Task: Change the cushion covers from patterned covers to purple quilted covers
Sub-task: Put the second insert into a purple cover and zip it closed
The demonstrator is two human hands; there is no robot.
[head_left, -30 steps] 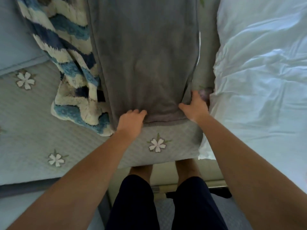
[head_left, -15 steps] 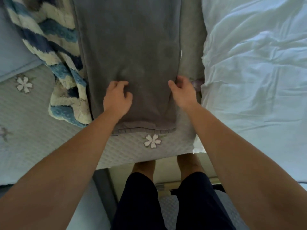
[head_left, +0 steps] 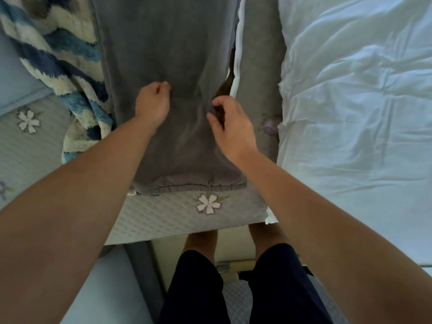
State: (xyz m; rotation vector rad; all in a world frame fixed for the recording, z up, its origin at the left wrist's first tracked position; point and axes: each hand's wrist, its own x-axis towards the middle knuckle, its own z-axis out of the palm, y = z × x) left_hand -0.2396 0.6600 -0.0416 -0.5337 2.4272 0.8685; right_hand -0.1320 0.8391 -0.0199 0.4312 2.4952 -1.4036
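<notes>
A long grey plush cover [head_left: 168, 43] lies lengthwise on the bed, its ruffled hem [head_left: 194, 188] nearest me. My left hand [head_left: 153, 105] rests on its middle with fingers curled into the fabric. My right hand [head_left: 231, 126] pinches the fabric near the cover's right edge, and creases run between the two hands. A strip of white inner cushion [head_left: 236, 66] shows along that right edge. Under the grey cover lies a pale quilted cover [head_left: 163, 216] with white flowers. A purple flower print [head_left: 271, 125] shows on the grey strip to the right.
A blue and cream zigzag fleece blanket [head_left: 58, 57] is bunched at the left. A rumpled white duvet [head_left: 350, 101] fills the right side. My legs in dark shorts [head_left: 233, 288] stand at the bed's near edge, over the floor.
Both hands have slid from the cover's near hem up towards its middle. The fingers have curled in and the fabric between them has creased.
</notes>
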